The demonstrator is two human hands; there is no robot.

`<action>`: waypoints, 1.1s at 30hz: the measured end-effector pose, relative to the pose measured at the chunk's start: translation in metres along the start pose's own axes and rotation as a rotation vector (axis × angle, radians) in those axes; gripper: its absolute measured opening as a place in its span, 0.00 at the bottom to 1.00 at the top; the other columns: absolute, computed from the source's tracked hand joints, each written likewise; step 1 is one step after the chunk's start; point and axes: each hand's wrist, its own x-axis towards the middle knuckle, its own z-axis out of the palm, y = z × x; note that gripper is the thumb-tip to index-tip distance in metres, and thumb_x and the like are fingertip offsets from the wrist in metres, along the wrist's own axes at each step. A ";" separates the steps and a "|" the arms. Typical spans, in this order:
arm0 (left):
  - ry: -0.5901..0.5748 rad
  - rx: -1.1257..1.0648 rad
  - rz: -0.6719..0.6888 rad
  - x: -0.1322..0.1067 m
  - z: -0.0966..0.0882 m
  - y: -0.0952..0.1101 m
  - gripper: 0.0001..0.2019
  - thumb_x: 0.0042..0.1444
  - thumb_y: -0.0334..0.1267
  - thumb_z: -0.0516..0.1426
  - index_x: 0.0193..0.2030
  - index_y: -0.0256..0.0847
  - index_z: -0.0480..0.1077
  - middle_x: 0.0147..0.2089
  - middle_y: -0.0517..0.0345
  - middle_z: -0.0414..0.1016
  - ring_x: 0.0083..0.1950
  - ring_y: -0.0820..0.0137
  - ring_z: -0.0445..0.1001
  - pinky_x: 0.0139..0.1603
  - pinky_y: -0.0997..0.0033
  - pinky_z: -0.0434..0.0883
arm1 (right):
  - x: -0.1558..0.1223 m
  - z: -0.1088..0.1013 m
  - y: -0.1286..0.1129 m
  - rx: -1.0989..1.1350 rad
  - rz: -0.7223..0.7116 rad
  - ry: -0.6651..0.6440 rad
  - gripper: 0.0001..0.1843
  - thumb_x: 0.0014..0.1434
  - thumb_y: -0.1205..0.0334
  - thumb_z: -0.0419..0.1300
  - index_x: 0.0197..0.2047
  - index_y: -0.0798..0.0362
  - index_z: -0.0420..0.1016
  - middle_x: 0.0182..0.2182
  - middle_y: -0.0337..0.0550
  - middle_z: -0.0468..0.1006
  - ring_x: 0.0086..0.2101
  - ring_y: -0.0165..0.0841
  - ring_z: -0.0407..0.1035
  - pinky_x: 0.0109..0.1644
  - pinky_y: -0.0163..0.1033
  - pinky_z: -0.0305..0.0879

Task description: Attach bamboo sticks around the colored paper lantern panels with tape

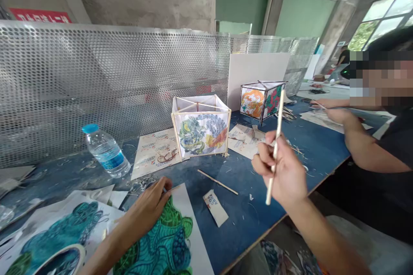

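Observation:
My right hand (280, 167) is raised above the right part of the table, its fingers closed round a thin pale wooden stick (279, 124) held nearly upright. My left hand (158, 200) lies low at the top edge of a sheet of paper painted with green and blue swirls (167, 236). Its fingers are bent down over that edge, and the fingertips are partly hidden. Beyond the hands stands a paper lantern on a wooden stick frame (203, 133), with a colourful painted front. Another thin stick (217, 181) lies on the blue table between the hands.
A water bottle (106, 152) leans at the left, near a perforated metal screen (112, 77). A tape roll (80, 254) rests on another painted sheet (61, 232). A printed card scrap (215, 208) lies mid-table. Farther off are a dark-framed lantern (263, 101) and a co-worker's arm (358, 142).

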 end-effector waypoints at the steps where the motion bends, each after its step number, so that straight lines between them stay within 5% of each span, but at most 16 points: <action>1: -0.007 -0.006 -0.008 0.002 -0.003 0.000 0.16 0.72 0.49 0.45 0.54 0.45 0.66 0.48 0.52 0.78 0.47 0.58 0.79 0.46 0.62 0.71 | -0.008 0.000 0.011 -0.030 0.013 -0.004 0.15 0.72 0.44 0.47 0.39 0.44 0.62 0.22 0.30 0.52 0.17 0.27 0.46 0.20 0.34 0.45; 4: -0.028 -0.017 -0.008 0.009 -0.011 0.001 0.20 0.71 0.52 0.47 0.62 0.47 0.66 0.46 0.55 0.81 0.45 0.59 0.81 0.42 0.65 0.73 | -0.020 -0.004 0.036 -0.179 0.085 -0.087 0.15 0.67 0.46 0.58 0.37 0.48 0.71 0.21 0.33 0.61 0.18 0.27 0.56 0.20 0.35 0.53; 7: -0.023 -0.015 0.016 0.013 -0.015 0.000 0.20 0.70 0.51 0.49 0.62 0.49 0.69 0.47 0.56 0.83 0.47 0.60 0.82 0.44 0.66 0.74 | 0.015 -0.028 0.033 -0.355 0.054 -0.016 0.16 0.64 0.45 0.62 0.39 0.50 0.76 0.17 0.28 0.55 0.16 0.26 0.49 0.19 0.34 0.48; 10: 0.000 -0.004 0.035 0.014 -0.014 -0.003 0.19 0.70 0.50 0.49 0.59 0.49 0.73 0.50 0.56 0.83 0.51 0.59 0.82 0.48 0.66 0.76 | 0.103 -0.069 0.002 -0.564 -0.084 0.249 0.15 0.68 0.47 0.58 0.47 0.50 0.74 0.24 0.32 0.63 0.20 0.27 0.55 0.23 0.34 0.54; 13: 0.031 0.011 0.039 0.012 -0.008 -0.009 0.18 0.70 0.49 0.49 0.57 0.50 0.75 0.52 0.57 0.84 0.53 0.60 0.82 0.50 0.66 0.77 | 0.209 -0.112 -0.031 -0.806 -0.140 0.473 0.17 0.71 0.51 0.57 0.56 0.54 0.71 0.44 0.45 0.76 0.37 0.33 0.71 0.41 0.40 0.71; 16: 0.077 0.029 0.033 0.011 0.000 -0.018 0.18 0.70 0.48 0.49 0.58 0.49 0.75 0.52 0.55 0.84 0.53 0.60 0.83 0.52 0.63 0.79 | 0.288 -0.145 -0.044 -1.042 -0.044 0.506 0.19 0.70 0.53 0.62 0.58 0.54 0.73 0.55 0.49 0.75 0.51 0.41 0.73 0.54 0.52 0.73; 19: 0.118 0.044 0.037 0.011 0.004 -0.027 0.20 0.69 0.51 0.51 0.60 0.50 0.73 0.56 0.53 0.83 0.56 0.58 0.82 0.56 0.60 0.79 | 0.329 -0.170 -0.035 -1.223 0.097 0.424 0.19 0.69 0.54 0.64 0.58 0.55 0.73 0.56 0.50 0.76 0.52 0.41 0.74 0.55 0.53 0.74; 25: 0.101 0.066 0.097 0.014 -0.011 -0.025 0.19 0.69 0.53 0.52 0.62 0.56 0.72 0.62 0.58 0.79 0.61 0.62 0.79 0.59 0.65 0.78 | 0.341 -0.210 -0.002 -1.428 0.192 0.276 0.18 0.70 0.54 0.63 0.58 0.55 0.74 0.53 0.48 0.77 0.48 0.39 0.76 0.51 0.50 0.77; 33: 0.053 0.119 0.141 0.013 -0.029 -0.011 0.17 0.69 0.53 0.53 0.61 0.60 0.73 0.61 0.62 0.80 0.59 0.65 0.81 0.56 0.71 0.79 | 0.278 -0.222 0.025 -1.547 -0.238 0.357 0.18 0.70 0.53 0.62 0.57 0.55 0.73 0.52 0.48 0.77 0.47 0.39 0.76 0.52 0.50 0.76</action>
